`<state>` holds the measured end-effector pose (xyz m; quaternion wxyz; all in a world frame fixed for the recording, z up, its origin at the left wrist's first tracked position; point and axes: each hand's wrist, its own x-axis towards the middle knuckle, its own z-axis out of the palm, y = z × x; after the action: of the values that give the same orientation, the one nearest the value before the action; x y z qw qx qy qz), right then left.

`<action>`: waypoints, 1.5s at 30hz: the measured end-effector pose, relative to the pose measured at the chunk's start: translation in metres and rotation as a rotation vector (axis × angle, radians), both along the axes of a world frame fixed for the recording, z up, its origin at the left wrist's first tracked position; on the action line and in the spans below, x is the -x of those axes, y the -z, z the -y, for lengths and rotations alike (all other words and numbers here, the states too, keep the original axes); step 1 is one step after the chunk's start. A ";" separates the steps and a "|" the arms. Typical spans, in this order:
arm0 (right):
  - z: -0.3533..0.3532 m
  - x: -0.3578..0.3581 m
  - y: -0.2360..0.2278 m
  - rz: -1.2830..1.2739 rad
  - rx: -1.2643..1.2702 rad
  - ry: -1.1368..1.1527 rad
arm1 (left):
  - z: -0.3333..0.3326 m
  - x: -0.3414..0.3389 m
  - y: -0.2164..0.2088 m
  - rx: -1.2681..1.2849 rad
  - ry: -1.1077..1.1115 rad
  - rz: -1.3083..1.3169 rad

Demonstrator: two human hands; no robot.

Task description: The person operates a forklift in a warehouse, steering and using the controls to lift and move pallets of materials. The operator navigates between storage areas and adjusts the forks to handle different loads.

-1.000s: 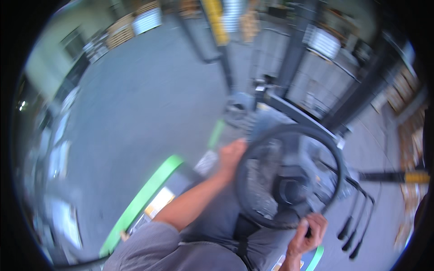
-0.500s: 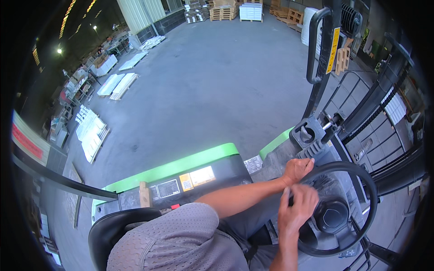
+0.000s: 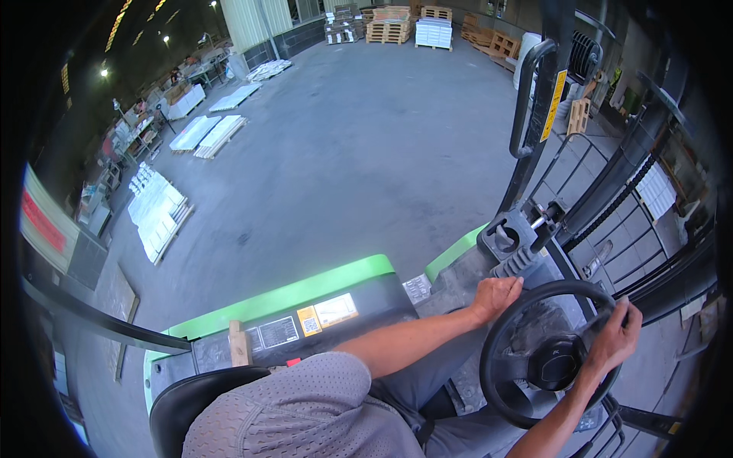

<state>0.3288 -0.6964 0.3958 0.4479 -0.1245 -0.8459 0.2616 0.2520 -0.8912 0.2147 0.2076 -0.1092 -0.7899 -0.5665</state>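
Observation:
A black steering wheel (image 3: pixel 496 385) with a dark round hub (image 3: pixel 555 362) stands at the lower right. My right hand (image 3: pixel 613 340) is closed at the wheel's right rim, fingers bent over it. Just outside the upper left rim, my left hand (image 3: pixel 496 299) forms a fist with the thumb uppermost. Whatever that fist holds, if anything, is hidden. Beyond the left hand are a grey cup-shaped holder (image 3: pixel 502 235) and a ribbed grey boot (image 3: pixel 515 263).
A green-edged machine body (image 3: pixel 286 294) with labels and a wooden block (image 3: pixel 239 343) lies left of my arm. A black pillar with a grab handle (image 3: pixel 523 99) rises at the right. Wrapped flat stacks (image 3: pixel 158 214) lie on the floor; wooden pallets (image 3: pixel 388 30) stand far back.
My right hand has swept from the wheel's left side to its right rim. The left hand stays a fist by the upper left rim. The view has shifted slightly.

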 end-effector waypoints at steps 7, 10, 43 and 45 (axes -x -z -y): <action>0.014 -0.183 -0.005 0.060 0.154 0.202 | 0.034 -0.112 -0.005 0.051 -0.034 -0.043; 0.046 -0.287 0.009 -0.001 0.110 0.295 | 0.051 -0.167 -0.008 0.019 -0.042 0.014; 0.636 -0.641 -0.910 -0.471 -0.173 0.503 | 0.544 -0.589 -0.847 0.073 0.577 -0.322; 0.538 -0.694 -0.861 -0.533 -0.174 0.517 | 0.474 -0.615 -0.805 0.131 0.525 -0.376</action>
<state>1.0226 -1.2342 1.2564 0.7123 -0.2228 -0.6595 0.0901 0.8673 -1.3655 1.0198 0.1894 -0.4250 -0.7173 -0.5187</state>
